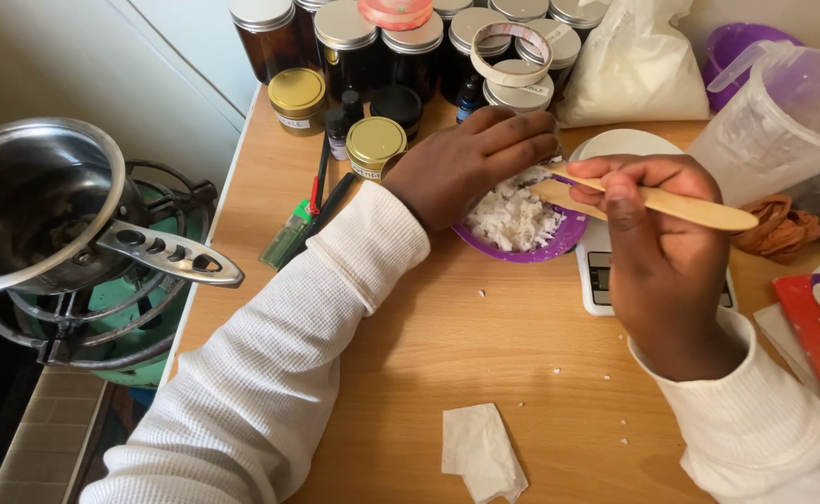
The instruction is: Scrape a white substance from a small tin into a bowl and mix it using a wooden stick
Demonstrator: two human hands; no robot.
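While left hand (470, 163) is cupping, fingers curled, far rim of purple bowl (531, 245) of white flakes at frame centre, right hand (657, 247) is pinching wooden spatula (657, 198), long axis running left-right, blade dipping into bowl.

A bowl (522, 245) of flakes (512, 217) sits on the desk (428, 345), left of the scale (606, 271); jars (372, 42) stand behind; a pot (32, 201) lies far left.
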